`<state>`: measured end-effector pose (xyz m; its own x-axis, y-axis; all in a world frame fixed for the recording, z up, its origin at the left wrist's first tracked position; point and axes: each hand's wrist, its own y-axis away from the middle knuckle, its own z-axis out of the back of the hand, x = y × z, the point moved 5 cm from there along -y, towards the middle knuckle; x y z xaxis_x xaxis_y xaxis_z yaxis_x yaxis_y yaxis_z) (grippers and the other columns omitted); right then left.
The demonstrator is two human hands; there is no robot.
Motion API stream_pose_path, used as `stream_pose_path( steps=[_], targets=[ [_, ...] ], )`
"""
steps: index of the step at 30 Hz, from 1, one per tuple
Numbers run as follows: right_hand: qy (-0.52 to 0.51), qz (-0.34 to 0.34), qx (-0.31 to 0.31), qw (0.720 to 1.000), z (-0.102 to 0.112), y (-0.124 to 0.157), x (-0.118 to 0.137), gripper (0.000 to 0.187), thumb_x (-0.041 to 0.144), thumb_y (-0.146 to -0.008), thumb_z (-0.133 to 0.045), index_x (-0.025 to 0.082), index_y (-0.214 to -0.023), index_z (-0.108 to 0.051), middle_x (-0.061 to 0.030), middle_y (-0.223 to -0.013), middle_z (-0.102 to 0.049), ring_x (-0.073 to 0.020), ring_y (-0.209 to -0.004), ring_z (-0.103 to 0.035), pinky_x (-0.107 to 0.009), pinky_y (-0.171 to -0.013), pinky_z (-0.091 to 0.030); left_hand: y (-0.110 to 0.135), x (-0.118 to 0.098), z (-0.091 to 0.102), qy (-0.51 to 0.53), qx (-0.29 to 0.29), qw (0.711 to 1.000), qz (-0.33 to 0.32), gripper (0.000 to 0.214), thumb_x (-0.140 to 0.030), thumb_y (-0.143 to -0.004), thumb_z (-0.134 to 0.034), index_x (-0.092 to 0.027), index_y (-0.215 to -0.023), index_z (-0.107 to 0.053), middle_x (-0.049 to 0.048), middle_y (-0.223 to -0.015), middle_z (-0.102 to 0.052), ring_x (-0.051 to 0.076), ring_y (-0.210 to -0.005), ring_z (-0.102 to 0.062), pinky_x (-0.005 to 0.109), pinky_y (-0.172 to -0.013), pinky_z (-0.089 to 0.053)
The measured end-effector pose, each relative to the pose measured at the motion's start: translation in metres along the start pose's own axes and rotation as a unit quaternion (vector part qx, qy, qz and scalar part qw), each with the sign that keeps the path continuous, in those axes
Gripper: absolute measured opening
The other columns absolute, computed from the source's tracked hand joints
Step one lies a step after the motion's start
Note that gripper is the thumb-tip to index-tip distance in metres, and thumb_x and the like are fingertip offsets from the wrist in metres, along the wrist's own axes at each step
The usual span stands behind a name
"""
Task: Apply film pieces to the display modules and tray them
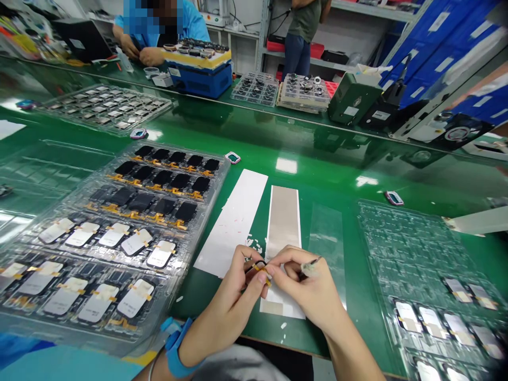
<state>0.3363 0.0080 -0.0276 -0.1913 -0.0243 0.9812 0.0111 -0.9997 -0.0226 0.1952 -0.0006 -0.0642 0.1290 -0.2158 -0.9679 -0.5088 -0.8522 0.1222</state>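
My left hand [238, 296] is closed on a small screen module with a dark edge and an orange flex cable [262, 268]. With thumb and finger, my right hand [301, 278] pinches at the cable side of the same module. A slim thing with a whitish wrap and dark tip [311, 266] pokes out between my right fingers; its kind is unclear. Most of the module is hidden by my fingers. Under my hands lies a white-edged sheet with a grey-beige strip [284, 217]. Left of it is a long white sheet [234, 222] with small scraps.
A clear tray [216, 201] of screen modules stands at left, and another clear tray [381, 254], partly filled, at right. A transparent sheet [327, 233] lies beside the strip. Across the bench, a co-worker in blue [194, 24] sits behind a blue box [214, 79]; another person [299, 42] stands behind.
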Motion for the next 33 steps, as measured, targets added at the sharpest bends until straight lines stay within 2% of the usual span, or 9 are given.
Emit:
stream_pose_path(
  steps=[3,8,11,13,16,20,23,27,33],
  targets=[
    [-0.009,-0.006,0.003,1.0,-0.001,0.0,0.0,0.011,0.026,-0.08,-0.071,0.019,-0.071,-0.072,0.0072,-0.055,-0.044,-0.0055,-0.046,-0.027,-0.023,-0.046,-0.026,-0.001,-0.002,-0.001,0.004,0.003,1.0,0.0,0.02,-0.045,-0.105,-0.04,-0.025,-0.106,-0.038,-0.0051,-0.077,-0.046,0.01,-0.067,-0.04,0.023,-0.06,-0.032],
    [-0.015,-0.026,0.016,0.999,-0.004,0.0,-0.003,0.015,0.029,-0.081,-0.07,0.02,-0.069,-0.067,0.0087,-0.053,-0.038,-0.0066,-0.047,-0.026,-0.023,-0.046,-0.025,-0.001,-0.003,-0.002,-0.01,-0.001,1.0,-0.007,0.021,-0.046,-0.105,-0.04,-0.025,-0.104,-0.037,-0.0057,-0.074,-0.045,0.011,-0.066,-0.04,0.023,-0.058,-0.032],
    [-0.001,-0.02,0.013,1.0,0.002,0.001,-0.003,0.018,0.033,-0.089,-0.064,0.021,-0.075,-0.066,0.0054,-0.061,-0.046,-0.0092,-0.054,-0.039,-0.024,-0.051,-0.032,-0.003,-0.002,-0.001,-0.033,-0.008,0.999,-0.009,0.02,-0.045,-0.105,-0.041,-0.025,-0.104,-0.036,-0.0059,-0.074,-0.046,0.011,-0.065,-0.041,0.023,-0.058,-0.033],
    [0.015,0.015,-0.024,0.999,0.012,0.008,0.0,0.025,0.036,-0.097,-0.053,0.023,-0.079,-0.065,0.0012,-0.076,-0.055,-0.0127,-0.071,-0.051,-0.026,-0.065,-0.041,-0.003,-0.002,0.0,-0.055,-0.011,0.998,-0.006,0.017,-0.042,-0.105,-0.039,-0.025,-0.104,-0.036,-0.0054,-0.075,-0.048,0.011,-0.065,-0.043,0.023,-0.058,-0.034],
    [0.049,0.061,-0.111,0.991,0.027,0.033,0.002,0.037,0.036,-0.104,-0.038,0.024,-0.082,-0.065,-0.0025,-0.091,-0.058,-0.0162,-0.093,-0.056,-0.029,-0.082,-0.043,0.0,-0.006,0.001,-0.134,-0.004,0.991,-0.015,0.013,-0.038,-0.106,-0.035,-0.025,-0.103,-0.038,-0.0027,-0.079,-0.055,0.013,-0.069,-0.05,0.026,-0.062,-0.039],
    [0.049,0.035,-0.167,0.984,0.027,0.076,-0.013,0.028,0.029,-0.104,-0.041,0.022,-0.085,-0.06,-0.0025,-0.086,-0.058,-0.0145,-0.08,-0.058,-0.026,-0.068,-0.047,0.014,-0.014,-0.003,-0.283,0.051,0.958,-0.027,0.01,-0.031,-0.105,-0.037,-0.024,-0.104,-0.043,0.003,-0.092,-0.062,0.019,-0.084,-0.062,0.031,-0.073,-0.044],
    [0.055,0.02,-0.191,0.98,0.018,0.098,-0.029,0.011,0.023,-0.098,-0.054,0.022,-0.089,-0.061,-0.0046,-0.093,-0.06,-0.0166,-0.089,-0.062,-0.025,-0.07,-0.051,0.023,-0.016,-0.007,-0.36,0.083,0.929,-0.022,0.01,-0.027,-0.105,-0.036,-0.024,-0.103,-0.045,0.0048,-0.093,-0.063,0.022,-0.085,-0.065,0.034,-0.073,-0.045],
    [0.078,0.003,-0.236,0.969,0.013,0.105,-0.041,0.003,0.022,-0.095,-0.061,0.021,-0.093,-0.064,-0.0054,-0.093,-0.062,-0.0177,-0.091,-0.063,-0.029,-0.078,-0.053,0.027,-0.017,-0.009,-0.406,0.083,0.909,-0.044,0.009,-0.024,-0.104,-0.036,-0.024,-0.1,-0.044,0.004,-0.089,-0.065,0.023,-0.078,-0.067,0.033,-0.067,-0.044],
    [0.035,-0.004,-0.267,0.963,0.013,0.105,-0.041,0.008,0.026,-0.094,-0.062,0.02,-0.09,-0.064,-0.0059,-0.09,-0.063,-0.0188,-0.087,-0.066,-0.03,-0.072,-0.057,0.025,-0.014,-0.009,-0.435,0.099,0.893,-0.065,0.009,-0.023,-0.103,-0.035,-0.025,-0.102,-0.044,0.0051,-0.092,-0.067,0.025,-0.08,-0.069,0.032,-0.067,-0.045]
  ],
)
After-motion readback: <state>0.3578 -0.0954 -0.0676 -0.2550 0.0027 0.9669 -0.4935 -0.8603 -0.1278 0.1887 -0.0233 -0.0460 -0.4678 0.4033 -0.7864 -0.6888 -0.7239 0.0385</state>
